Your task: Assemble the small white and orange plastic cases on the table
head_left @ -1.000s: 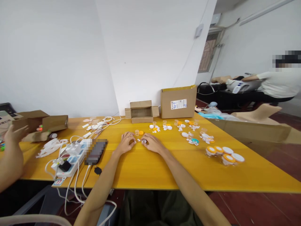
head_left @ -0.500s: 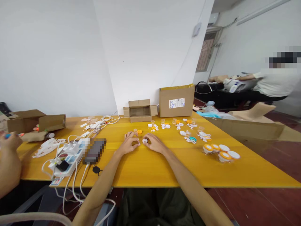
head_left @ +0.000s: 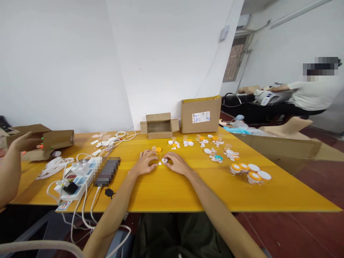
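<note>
My right hand (head_left: pixel 175 163) has its thumb and fingertips around a small round white plastic piece (head_left: pixel 164 160) at table level. To the left, my left hand (head_left: pixel 145 163) rests low over the table with thumb and fingers apart, holding nothing that I can see. A tiny white piece (head_left: pixel 159 163) lies on the wood between the two hands. Just beyond my left fingers are an orange ring (head_left: pixel 158 149) and a small clear cup (head_left: pixel 153 148).
Several clusters of white, orange and clear parts, one with a teal ring (head_left: pixel 218 158), lie right of my hands. Orange-rimmed lidded cups (head_left: pixel 254 175) stand farther right. Cartons (head_left: pixel 201 115) line the wall. Left are a power strip (head_left: pixel 80 186), cables, a phone (head_left: pixel 107 172) and another person's arm (head_left: pixel 9 175).
My left thumb and fingers have parted and drawn back left, leaving the tiny white piece on the table. The other person's hand at left has moved to the open carton.
</note>
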The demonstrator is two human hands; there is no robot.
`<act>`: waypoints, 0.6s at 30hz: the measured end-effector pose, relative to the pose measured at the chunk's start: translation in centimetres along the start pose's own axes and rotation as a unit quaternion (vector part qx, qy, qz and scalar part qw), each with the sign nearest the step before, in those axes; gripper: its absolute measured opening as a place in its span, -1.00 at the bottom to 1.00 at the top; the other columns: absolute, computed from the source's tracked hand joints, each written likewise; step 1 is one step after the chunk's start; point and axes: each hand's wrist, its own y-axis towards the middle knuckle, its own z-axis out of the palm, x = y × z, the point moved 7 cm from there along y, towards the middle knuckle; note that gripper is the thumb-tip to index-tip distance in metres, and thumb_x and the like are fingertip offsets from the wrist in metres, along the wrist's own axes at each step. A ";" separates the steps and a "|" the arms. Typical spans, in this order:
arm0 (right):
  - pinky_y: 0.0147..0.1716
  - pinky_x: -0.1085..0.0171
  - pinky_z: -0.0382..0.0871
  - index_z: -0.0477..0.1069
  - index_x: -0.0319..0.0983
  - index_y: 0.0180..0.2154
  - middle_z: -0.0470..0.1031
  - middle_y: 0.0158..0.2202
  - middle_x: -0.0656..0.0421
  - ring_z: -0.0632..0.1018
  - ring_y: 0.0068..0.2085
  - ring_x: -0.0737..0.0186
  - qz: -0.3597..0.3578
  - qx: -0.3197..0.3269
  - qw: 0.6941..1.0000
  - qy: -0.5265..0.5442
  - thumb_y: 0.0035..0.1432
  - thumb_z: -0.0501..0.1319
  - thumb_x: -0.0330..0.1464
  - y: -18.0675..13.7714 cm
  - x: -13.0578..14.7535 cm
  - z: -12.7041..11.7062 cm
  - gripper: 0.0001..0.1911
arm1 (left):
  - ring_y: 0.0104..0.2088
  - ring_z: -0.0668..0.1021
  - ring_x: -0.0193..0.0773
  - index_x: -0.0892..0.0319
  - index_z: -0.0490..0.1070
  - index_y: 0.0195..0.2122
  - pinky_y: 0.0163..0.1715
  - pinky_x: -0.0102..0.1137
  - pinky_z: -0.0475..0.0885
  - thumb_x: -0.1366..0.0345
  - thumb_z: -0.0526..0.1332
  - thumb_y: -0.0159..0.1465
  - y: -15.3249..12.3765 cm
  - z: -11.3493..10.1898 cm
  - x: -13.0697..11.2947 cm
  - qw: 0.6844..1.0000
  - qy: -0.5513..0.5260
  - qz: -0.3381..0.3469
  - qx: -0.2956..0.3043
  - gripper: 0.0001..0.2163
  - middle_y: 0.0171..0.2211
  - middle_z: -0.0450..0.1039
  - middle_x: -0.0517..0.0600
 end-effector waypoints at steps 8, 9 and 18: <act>-0.10 0.18 0.40 0.49 -0.15 -0.24 0.54 -0.23 0.15 0.54 -0.15 0.15 -0.014 -0.008 1.000 -0.015 0.12 0.30 -0.46 0.0 0.0 0.2 -0.85 | 0.12 0.35 0.01 -0.06 0.47 0.07 0.13 -0.05 0.24 0.07 0.15 0.34 0.0 0.7 0.7 1.000 0.012 0.010 -0.013 -0.69 0.09 0.43 0.04; -0.10 0.18 0.40 0.49 -0.14 -0.23 0.54 -0.23 0.15 0.53 -0.15 0.15 -0.014 -0.010 1.000 -0.018 0.12 0.30 -0.46 0.0 0.0 0.2 -0.85 | 0.11 0.35 0.01 -0.06 0.47 0.07 0.13 -0.05 0.25 0.07 0.15 0.34 0.0 0.7 0.8 1.000 0.012 0.009 -0.014 -0.68 0.09 0.44 0.03; -0.10 0.18 0.41 0.49 -0.14 -0.23 0.54 -0.22 0.15 0.53 -0.14 0.16 -0.014 -0.006 0.999 -0.040 0.14 0.29 -0.45 0.1 0.0 0.3 -0.86 | 0.09 0.37 0.00 -0.07 0.47 0.09 0.12 -0.06 0.26 0.07 0.15 0.34 -0.1 0.2 0.8 1.000 0.022 -0.003 -0.014 -0.67 0.06 0.48 0.02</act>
